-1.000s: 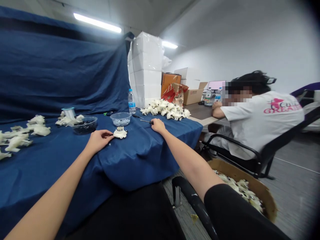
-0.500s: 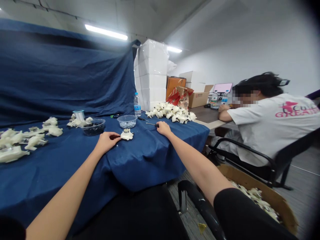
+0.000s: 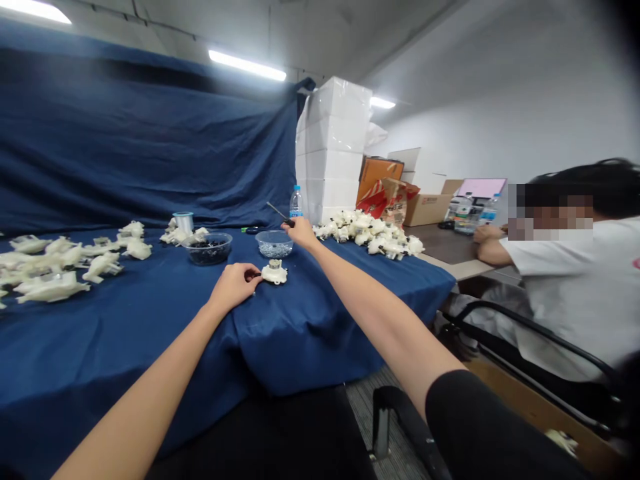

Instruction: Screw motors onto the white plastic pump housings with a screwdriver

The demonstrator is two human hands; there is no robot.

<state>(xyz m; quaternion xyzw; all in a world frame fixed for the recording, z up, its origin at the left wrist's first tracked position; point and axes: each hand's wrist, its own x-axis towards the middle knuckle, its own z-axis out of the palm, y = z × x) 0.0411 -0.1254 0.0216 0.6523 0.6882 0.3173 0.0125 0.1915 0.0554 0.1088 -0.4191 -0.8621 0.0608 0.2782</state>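
My left hand rests on the blue cloth, its curled fingertips touching a small white plastic part in front of me. My right hand is raised above the cloth and closed round the dark handle of a thin screwdriver, whose shaft points up and left. It hovers beside a clear bowl of small metal screws. A second clear bowl holding dark pieces stands to the left.
White plastic parts lie in heaps at the left and at the far right of the cloth. A water bottle and stacked white boxes stand behind. A person in a white shirt sits at the right.
My right hand has lifted the screwdriver off the cloth and moved it up and left, next to the screw bowl. The camera has turned left. My left hand stays by the white part.
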